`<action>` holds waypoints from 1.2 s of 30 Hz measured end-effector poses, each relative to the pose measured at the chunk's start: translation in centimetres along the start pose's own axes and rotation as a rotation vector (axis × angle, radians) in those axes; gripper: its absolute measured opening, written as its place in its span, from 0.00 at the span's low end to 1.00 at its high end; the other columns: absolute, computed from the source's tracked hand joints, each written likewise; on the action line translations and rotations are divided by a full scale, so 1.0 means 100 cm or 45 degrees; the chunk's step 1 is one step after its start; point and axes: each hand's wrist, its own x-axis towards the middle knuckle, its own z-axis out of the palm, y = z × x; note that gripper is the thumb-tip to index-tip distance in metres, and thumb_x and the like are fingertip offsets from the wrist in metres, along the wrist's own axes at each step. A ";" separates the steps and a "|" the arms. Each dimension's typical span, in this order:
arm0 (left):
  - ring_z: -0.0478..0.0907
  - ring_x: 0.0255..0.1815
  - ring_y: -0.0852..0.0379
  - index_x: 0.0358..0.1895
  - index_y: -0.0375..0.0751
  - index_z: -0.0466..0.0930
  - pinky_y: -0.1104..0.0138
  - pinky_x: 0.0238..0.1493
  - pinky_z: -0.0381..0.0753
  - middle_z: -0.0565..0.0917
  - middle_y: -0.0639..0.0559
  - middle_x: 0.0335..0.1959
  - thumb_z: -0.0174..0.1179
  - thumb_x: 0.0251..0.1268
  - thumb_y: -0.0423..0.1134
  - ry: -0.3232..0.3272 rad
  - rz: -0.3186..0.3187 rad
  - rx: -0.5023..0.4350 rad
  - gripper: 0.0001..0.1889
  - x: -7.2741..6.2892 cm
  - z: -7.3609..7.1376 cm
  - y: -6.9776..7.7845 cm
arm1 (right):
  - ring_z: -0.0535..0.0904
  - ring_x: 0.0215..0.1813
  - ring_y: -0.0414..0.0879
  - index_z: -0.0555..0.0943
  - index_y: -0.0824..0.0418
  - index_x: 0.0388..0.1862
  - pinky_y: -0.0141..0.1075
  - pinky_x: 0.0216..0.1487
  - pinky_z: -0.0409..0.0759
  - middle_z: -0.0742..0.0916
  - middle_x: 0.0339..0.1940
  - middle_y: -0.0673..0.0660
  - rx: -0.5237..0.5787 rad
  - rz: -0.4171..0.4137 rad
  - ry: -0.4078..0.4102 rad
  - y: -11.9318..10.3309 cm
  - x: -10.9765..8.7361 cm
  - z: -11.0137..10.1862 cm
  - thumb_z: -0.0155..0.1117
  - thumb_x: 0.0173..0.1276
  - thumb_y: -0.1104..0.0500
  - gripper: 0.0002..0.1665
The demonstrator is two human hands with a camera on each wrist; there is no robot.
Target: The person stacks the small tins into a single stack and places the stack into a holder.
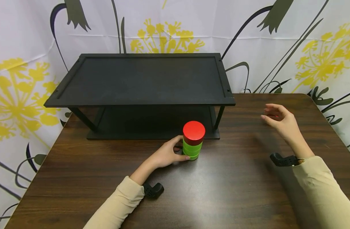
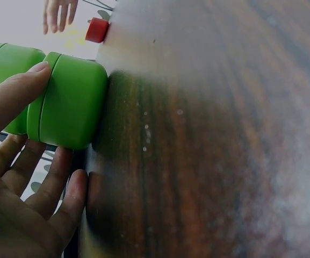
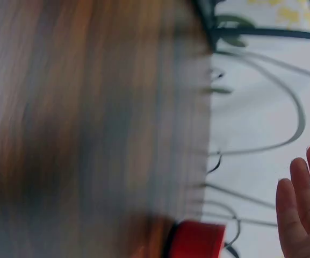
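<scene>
My left hand (image 1: 169,153) grips a green jar with a red lid (image 1: 193,131), its thumb on the near side and its fingers round the left. The ridged jar stands upright on the table in front of the shelf. The left wrist view shows the thumb and fingers on the green body (image 2: 71,102). My right hand (image 1: 282,122) hovers at the right side of the table, fingers loosely bent and holding nothing. A small red cylindrical thing (image 3: 196,239) stands on the table near that hand; the hand hides most of it in the head view.
A black two-level shelf (image 1: 152,81) stands at the back of the brown wooden table (image 1: 235,184). Its upper board overhangs the lower board (image 1: 146,122), with posts near both ends. A white curtain with a flower print (image 1: 215,19) hangs behind.
</scene>
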 end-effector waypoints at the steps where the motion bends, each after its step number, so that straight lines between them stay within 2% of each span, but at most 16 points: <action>1: 0.71 0.65 0.49 0.69 0.45 0.62 0.57 0.66 0.74 0.72 0.48 0.65 0.69 0.56 0.41 0.001 0.000 0.001 0.37 0.000 0.000 0.000 | 0.75 0.45 0.20 0.73 0.42 0.56 0.11 0.43 0.73 0.77 0.42 0.29 -0.039 0.000 0.014 0.003 0.001 -0.002 0.65 0.65 0.61 0.23; 6: 0.71 0.65 0.48 0.68 0.44 0.62 0.57 0.66 0.74 0.73 0.47 0.64 0.68 0.57 0.40 -0.003 0.018 -0.012 0.36 0.000 -0.001 0.001 | 0.71 0.43 0.17 0.74 0.51 0.59 0.08 0.41 0.69 0.75 0.41 0.26 -0.183 0.039 0.080 0.013 0.001 -0.009 0.66 0.64 0.56 0.24; 10: 0.71 0.65 0.48 0.68 0.45 0.63 0.57 0.66 0.74 0.73 0.47 0.64 0.68 0.57 0.40 -0.008 0.020 -0.021 0.36 0.000 -0.001 0.002 | 0.70 0.41 0.16 0.74 0.49 0.60 0.10 0.37 0.69 0.73 0.41 0.25 -0.204 0.106 0.114 0.016 -0.001 -0.014 0.66 0.65 0.52 0.25; 17: 0.71 0.65 0.49 0.68 0.45 0.63 0.57 0.66 0.74 0.73 0.47 0.64 0.68 0.57 0.40 -0.008 0.011 -0.023 0.36 -0.001 -0.001 0.002 | 0.68 0.40 0.18 0.71 0.67 0.64 0.08 0.39 0.67 0.71 0.39 0.27 -0.232 0.137 0.219 0.020 0.001 -0.019 0.65 0.65 0.54 0.31; 20: 0.71 0.65 0.48 0.68 0.45 0.62 0.57 0.66 0.74 0.72 0.47 0.64 0.68 0.57 0.40 -0.013 0.011 -0.022 0.36 0.000 -0.001 0.002 | 0.68 0.42 0.20 0.70 0.69 0.63 0.07 0.40 0.68 0.70 0.40 0.28 -0.248 0.162 0.267 0.024 0.001 -0.021 0.65 0.65 0.55 0.32; 27: 0.71 0.65 0.48 0.68 0.45 0.62 0.57 0.66 0.74 0.72 0.47 0.64 0.68 0.57 0.40 -0.014 0.009 -0.019 0.36 -0.001 -0.001 0.001 | 0.62 0.41 0.18 0.69 0.69 0.65 0.08 0.38 0.64 0.67 0.44 0.37 -0.332 0.267 0.281 0.037 0.002 -0.028 0.63 0.65 0.53 0.34; 31: 0.71 0.65 0.49 0.69 0.45 0.62 0.57 0.66 0.74 0.72 0.48 0.64 0.68 0.57 0.40 -0.012 0.011 -0.018 0.36 -0.002 -0.001 0.002 | 0.63 0.42 0.20 0.67 0.70 0.67 0.08 0.35 0.64 0.68 0.46 0.40 -0.333 0.314 0.252 0.042 0.001 -0.030 0.63 0.65 0.53 0.36; 33: 0.71 0.65 0.49 0.68 0.45 0.62 0.57 0.66 0.74 0.73 0.48 0.64 0.68 0.57 0.40 -0.011 0.011 -0.018 0.36 -0.002 -0.001 0.002 | 0.64 0.43 0.21 0.66 0.70 0.67 0.08 0.34 0.65 0.70 0.50 0.46 -0.351 0.326 0.235 0.044 0.001 -0.031 0.63 0.65 0.52 0.37; 36: 0.71 0.65 0.49 0.68 0.46 0.62 0.58 0.65 0.75 0.73 0.48 0.64 0.68 0.57 0.40 -0.009 0.011 -0.017 0.36 -0.002 -0.001 0.002 | 0.73 0.47 0.35 0.64 0.69 0.69 0.10 0.32 0.64 0.73 0.57 0.61 -0.383 0.339 0.202 0.045 0.001 -0.032 0.62 0.66 0.52 0.38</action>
